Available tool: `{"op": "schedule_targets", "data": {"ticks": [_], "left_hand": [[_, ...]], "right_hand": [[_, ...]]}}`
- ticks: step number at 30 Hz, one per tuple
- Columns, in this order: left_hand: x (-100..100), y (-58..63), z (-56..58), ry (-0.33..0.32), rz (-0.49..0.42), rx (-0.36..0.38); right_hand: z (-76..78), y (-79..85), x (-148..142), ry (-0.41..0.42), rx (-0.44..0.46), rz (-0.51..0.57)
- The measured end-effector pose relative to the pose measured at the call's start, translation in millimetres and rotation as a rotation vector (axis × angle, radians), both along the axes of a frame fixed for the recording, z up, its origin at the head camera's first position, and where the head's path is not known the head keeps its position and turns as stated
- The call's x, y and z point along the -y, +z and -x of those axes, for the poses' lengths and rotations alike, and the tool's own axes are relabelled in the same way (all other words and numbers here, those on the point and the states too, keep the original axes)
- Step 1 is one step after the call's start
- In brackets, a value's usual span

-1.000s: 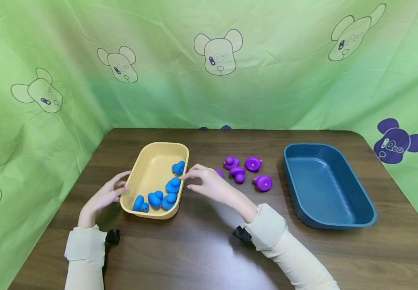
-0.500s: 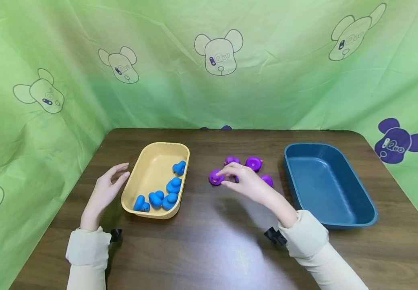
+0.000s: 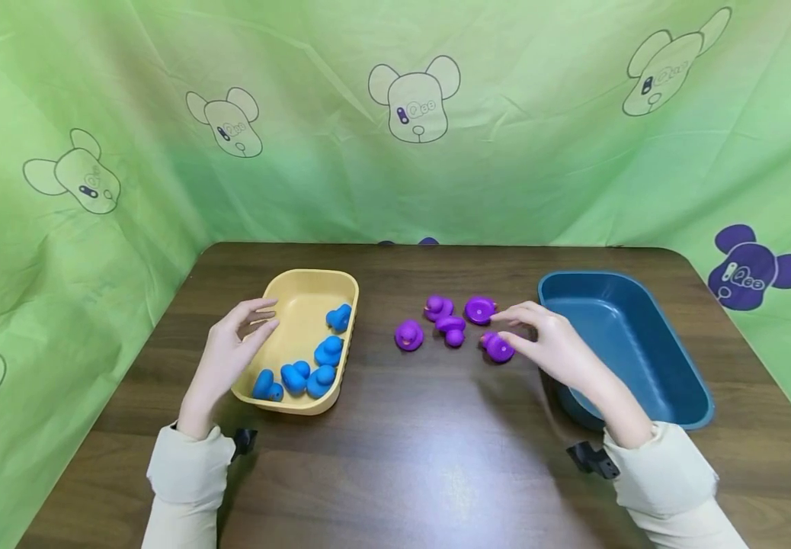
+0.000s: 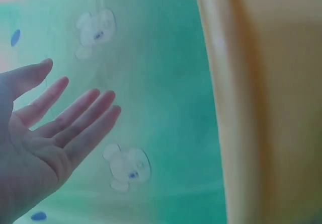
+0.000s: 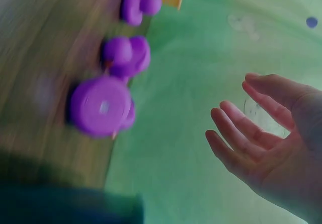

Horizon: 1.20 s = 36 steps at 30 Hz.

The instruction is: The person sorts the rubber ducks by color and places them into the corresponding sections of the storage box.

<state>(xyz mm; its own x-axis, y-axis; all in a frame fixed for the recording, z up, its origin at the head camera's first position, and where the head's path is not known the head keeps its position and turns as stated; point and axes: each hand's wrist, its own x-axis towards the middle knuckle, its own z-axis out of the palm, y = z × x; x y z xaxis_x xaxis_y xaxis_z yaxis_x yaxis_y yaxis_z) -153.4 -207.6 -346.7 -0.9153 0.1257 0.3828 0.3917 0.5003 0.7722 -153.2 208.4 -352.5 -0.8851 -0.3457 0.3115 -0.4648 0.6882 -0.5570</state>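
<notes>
Several blue rubber ducks lie along the near and right sides inside a yellow bin. My left hand hovers over that bin's left rim, fingers relaxed and holding nothing; its bare palm shows in the left wrist view. Several purple rubber ducks lie loose on the table in the middle, some tipped over with their round bases showing. My right hand hangs beside the rightmost purple duck, its fingertips overlapping the duck's edge. In the right wrist view the right hand's fingers are spread with nothing between them.
A dark blue bin stands on the right of the brown wooden table, partly behind my right hand and forearm. A green printed curtain hangs around the table's back and sides.
My right hand has moved right from the yellow bin, past the purple ducks, to the blue bin's near side. My left hand has shifted from the yellow bin's outer left side over its rim.
</notes>
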Motion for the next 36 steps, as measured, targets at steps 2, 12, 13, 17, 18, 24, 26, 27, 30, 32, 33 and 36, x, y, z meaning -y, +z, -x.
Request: {"op": "schedule_targets", "data": {"ticks": [2, 12, 13, 17, 18, 24, 26, 27, 30, 32, 33, 36], "left_hand": [[-9.0, 3.1, 1.8, -0.02, 0.008, 0.001], [-69.0, 12.0, 7.5, -0.156, -0.017, -0.021], [-75.7, 12.4, 7.8, -0.172, -0.015, -0.034], [-98.8, 10.3, 9.4, -0.235, 0.021, -0.061], [-103.8, 9.3, 9.7, -0.248, 0.031, -0.055], [-128.1, 2.5, 11.6, -0.273, 0.093, 0.004], [-134.4, 0.4, 12.3, -0.269, 0.111, 0.021], [-137.1, -0.9, 13.0, -0.265, 0.122, 0.031], [-144.1, -5.4, 16.0, -0.264, 0.149, 0.054], [-147.5, -9.0, 18.9, -0.265, 0.166, 0.069], [-149.0, -10.7, 20.6, -0.267, 0.176, 0.073], [-152.9, -16.3, 26.4, -0.276, 0.199, 0.08]], "right_hand": [[-2.5, 0.6, -9.1, -0.027, -0.018, -0.013], [-15.3, -3.4, -53.2, -0.16, -0.01, -0.024], [-16.6, -4.4, -57.5, -0.168, -0.01, -0.025], [-22.2, -8.9, -75.4, -0.207, -0.016, -0.043], [-23.3, -10.3, -79.8, -0.214, -0.022, -0.042], [-29.0, -18.6, -103.9, -0.256, -0.06, -0.016], [-31.1, -20.6, -110.6, -0.28, -0.065, -0.015], [-32.0, -21.3, -113.6, -0.294, -0.061, -0.014], [-34.3, -22.9, -122.5, -0.335, -0.042, -0.024], [-36.1, -23.8, -127.9, -0.358, -0.027, -0.029], [-36.7, -24.6, -130.7, -0.366, -0.025, -0.031], [-39.2, -26.9, -138.7, -0.388, -0.019, -0.035]]}}
